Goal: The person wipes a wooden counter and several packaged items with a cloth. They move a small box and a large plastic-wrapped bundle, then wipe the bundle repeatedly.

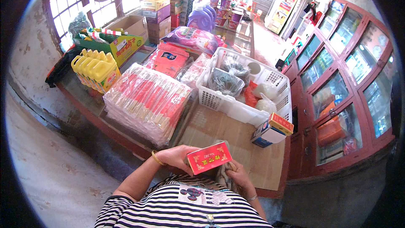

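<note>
My left hand [178, 157] grips a flat red cardboard box [209, 158] by its left end, over the near edge of the counter. The box bears printed writing and gold butterfly-like corner motifs. A crumpled, greyish patterned cloth [224, 175] is bunched in my right hand [241, 176], just below and right of the box. Part of the cloth shows behind the box; the rest is hidden by it. Beneath both hands lies the counter's tan, board-like top [208, 129].
A white plastic basket [227, 110] of bagged goods stands ahead. Beside it are a small orange box [281, 123] on a blue-and-white box [269, 134]. Plastic-wrapped chopstick packs [147, 101] and yellow bottles [96, 71] sit left. A red glass-doored cabinet [311, 110] borders the right.
</note>
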Available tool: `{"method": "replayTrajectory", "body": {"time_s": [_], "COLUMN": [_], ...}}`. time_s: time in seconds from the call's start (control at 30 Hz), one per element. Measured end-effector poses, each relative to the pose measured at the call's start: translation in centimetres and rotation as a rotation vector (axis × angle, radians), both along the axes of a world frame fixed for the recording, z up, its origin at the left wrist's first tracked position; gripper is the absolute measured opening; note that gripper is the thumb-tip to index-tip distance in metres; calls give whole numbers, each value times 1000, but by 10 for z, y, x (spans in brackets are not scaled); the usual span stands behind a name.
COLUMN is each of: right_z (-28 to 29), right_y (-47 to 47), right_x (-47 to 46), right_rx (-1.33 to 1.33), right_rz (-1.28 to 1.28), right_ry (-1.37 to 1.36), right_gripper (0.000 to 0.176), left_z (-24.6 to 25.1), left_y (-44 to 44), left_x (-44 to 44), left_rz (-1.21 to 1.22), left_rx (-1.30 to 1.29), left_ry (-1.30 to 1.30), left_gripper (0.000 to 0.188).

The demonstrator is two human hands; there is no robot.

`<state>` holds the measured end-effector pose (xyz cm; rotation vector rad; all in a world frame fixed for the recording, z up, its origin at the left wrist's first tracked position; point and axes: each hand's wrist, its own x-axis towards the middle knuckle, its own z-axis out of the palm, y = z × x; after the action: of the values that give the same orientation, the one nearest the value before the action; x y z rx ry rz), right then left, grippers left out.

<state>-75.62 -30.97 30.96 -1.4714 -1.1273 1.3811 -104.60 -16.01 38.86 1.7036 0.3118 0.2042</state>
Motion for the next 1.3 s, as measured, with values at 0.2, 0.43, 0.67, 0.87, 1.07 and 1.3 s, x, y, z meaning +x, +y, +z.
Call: {"method": "replayTrajectory", "body": {"time_s": [0.2, 0.43, 0.67, 0.87, 1.07, 1.3], "right_z": [23, 24, -26, 28, 11, -8], "right_y": [-7, 38, 58, 47, 82, 50], "right_x": [-7, -5, 1, 6, -9, -4], "right_rx": [71, 294, 99, 223, 205, 83], "right_rz": [-141, -96, 147, 47, 7, 70], "right_ry": [168, 55, -92, 244, 192, -116], "right_gripper": [57, 52, 44, 51, 52, 50], "left_z": [-18, -58, -67, -67, -63, -59], "left_y": [-19, -58, -55, -44, -21, 3], "left_x": [-6, 4, 0, 2, 9, 5], "left_rz": [112, 454, 495, 505, 625, 646], "left_rx": [-86, 174, 370, 244, 298, 101], "left_ry": [54, -40, 6, 104, -44, -120], "left_gripper": [100, 117, 118, 102, 80, 71]}}
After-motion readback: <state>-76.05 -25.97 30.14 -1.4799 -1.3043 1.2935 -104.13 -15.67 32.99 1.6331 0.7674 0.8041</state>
